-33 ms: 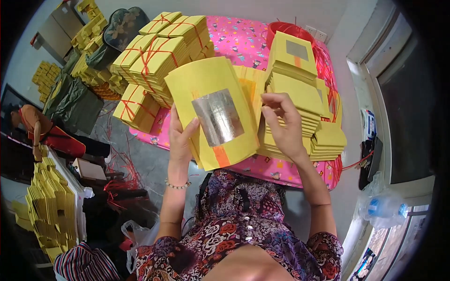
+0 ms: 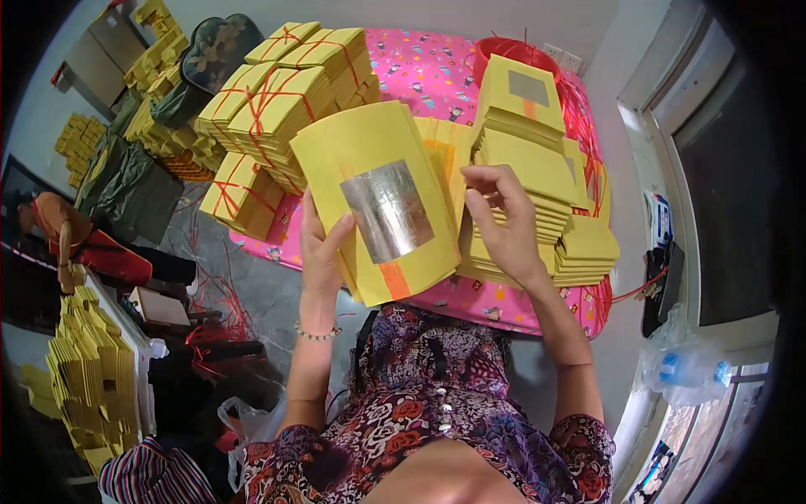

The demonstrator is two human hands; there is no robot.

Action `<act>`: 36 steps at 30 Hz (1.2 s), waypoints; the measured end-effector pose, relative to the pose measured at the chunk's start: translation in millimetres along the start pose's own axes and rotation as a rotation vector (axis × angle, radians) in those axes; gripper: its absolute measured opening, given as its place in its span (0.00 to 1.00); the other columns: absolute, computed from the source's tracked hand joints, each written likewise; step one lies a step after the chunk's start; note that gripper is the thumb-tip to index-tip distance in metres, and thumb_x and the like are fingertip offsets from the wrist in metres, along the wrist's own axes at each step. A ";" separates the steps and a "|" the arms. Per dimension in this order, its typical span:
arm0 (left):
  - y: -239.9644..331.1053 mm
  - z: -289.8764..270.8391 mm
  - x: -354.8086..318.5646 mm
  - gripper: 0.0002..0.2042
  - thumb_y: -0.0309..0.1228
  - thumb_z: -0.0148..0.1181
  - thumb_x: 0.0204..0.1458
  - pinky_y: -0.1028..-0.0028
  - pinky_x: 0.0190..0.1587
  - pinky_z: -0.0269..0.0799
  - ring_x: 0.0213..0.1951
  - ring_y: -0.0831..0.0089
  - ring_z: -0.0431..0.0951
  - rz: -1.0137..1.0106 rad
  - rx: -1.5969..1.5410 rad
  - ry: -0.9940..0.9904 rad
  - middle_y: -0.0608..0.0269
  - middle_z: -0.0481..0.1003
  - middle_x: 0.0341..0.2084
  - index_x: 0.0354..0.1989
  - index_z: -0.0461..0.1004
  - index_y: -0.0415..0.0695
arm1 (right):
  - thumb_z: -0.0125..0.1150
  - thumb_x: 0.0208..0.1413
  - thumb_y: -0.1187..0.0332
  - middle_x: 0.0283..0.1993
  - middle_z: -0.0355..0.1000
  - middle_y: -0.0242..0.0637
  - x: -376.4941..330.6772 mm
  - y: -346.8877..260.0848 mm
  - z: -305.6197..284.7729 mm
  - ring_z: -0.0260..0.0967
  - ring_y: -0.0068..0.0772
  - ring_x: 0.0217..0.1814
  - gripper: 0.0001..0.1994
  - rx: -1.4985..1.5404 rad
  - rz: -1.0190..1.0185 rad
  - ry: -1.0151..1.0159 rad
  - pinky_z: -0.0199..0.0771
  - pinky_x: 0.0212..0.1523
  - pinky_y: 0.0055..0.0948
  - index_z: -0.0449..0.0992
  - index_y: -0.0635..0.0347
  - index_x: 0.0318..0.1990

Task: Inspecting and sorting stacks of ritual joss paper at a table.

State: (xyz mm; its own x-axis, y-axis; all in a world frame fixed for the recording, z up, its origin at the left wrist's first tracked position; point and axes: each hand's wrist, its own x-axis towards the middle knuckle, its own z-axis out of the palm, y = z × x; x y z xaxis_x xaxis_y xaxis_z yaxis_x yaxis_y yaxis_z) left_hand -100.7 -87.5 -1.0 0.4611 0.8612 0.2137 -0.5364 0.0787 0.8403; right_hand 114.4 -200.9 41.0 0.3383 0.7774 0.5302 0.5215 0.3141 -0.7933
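Note:
My left hand (image 2: pixel 323 244) grips a fanned stack of yellow paper sheets (image 2: pixel 332 155) by its left edge, the thumb lying on top. The top sheet carries a silver foil square (image 2: pixel 388 210) with an orange stripe below it. Close to the stack's right edge is my right hand (image 2: pixel 508 223), its fingers loosely curled and the thumb apart from the index fingertip. I see nothing held in it; whether its fingertips touch the sheets I cannot tell. Just behind the held stack lie more yellow sheets with orange marks (image 2: pixel 441 151).
Yellow stacks (image 2: pixel 525 172) and a red basket (image 2: pixel 495 59) stand right on the pink patterned cover (image 2: pixel 411 63). Red-tied bundles (image 2: pixel 281 101) are piled left. Red strings (image 2: pixel 220 311) litter the floor. At far left, a person (image 2: pixel 84 235) reaches toward a table of yellow stacks (image 2: pixel 92 361).

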 end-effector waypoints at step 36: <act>-35.6 -25.4 12.5 0.22 0.39 0.42 0.65 0.70 0.56 0.69 0.56 0.70 0.70 -0.247 -0.086 0.102 0.60 0.66 0.57 0.63 0.57 0.40 | 0.57 0.57 0.68 0.35 0.74 0.37 98.3 44.3 -28.7 0.73 0.33 0.41 0.11 -0.011 -0.168 0.282 0.71 0.41 0.36 0.70 0.63 0.45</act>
State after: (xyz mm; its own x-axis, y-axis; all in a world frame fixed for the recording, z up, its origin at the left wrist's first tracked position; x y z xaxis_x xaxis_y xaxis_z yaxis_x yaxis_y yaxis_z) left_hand -93.7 -66.8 -40.9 0.5143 0.8563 -0.0472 -0.4767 0.3312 0.8143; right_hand 193.3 -126.2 66.4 0.4498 0.5336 0.7163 0.5959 0.4181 -0.6856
